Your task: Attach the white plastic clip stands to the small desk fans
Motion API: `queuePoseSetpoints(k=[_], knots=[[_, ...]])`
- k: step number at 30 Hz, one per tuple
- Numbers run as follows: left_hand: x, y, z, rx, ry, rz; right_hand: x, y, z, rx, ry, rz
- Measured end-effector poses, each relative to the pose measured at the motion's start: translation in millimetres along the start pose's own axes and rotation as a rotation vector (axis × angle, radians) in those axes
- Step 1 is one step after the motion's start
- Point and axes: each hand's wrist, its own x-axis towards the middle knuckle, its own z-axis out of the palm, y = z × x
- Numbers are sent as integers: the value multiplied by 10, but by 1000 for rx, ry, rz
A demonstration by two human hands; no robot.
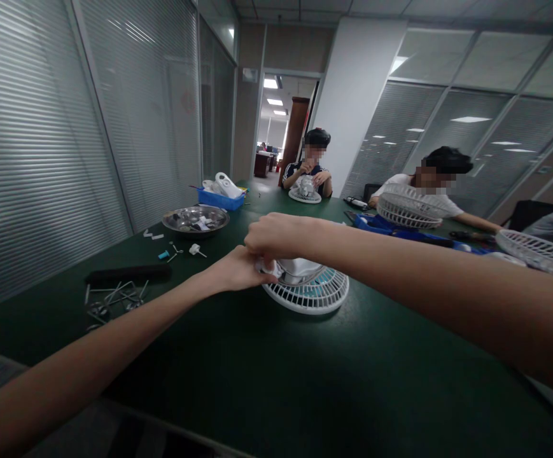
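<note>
A white round fan grille [321, 298] with light-blue blades inside lies on the green table, a white housing [300, 270] on top of it. My left hand [242, 270] is at the left edge of this housing, its thumb and fingers closed on the white part there. Right above it, my right hand [271, 235] is curled into a fist, touching or nearly touching the left hand. What the right fingers hold is hidden behind the knuckles. My right forearm covers part of the fan's far side.
Left on the green table [238, 356] are a metal bowl [196, 222] of parts, a blue basket [221, 200], a black bar [128, 274], metal brackets [116, 299] and small pieces. Two people sit across with fan grilles; a blue tray [376, 226] lies at right.
</note>
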Motion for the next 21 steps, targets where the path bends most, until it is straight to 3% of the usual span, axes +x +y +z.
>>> queuePoseSetpoints(k=[3, 9, 12, 17, 21], knots=[[10, -25, -4, -34, 19, -14, -11, 60, -39, -149, -128, 41], [3, -42, -12, -48, 6, -85, -97, 167, -3, -45, -81, 100], [-5, -45, 1, -1, 10, -70, -98, 131, 22, -115, -76, 46], [14, -79, 53, 120, 88, -1, -7, 40, 36, -464, 14, -128], [44, -118, 45, 96, 116, -43, 33, 71, 85, -572, 158, -136]])
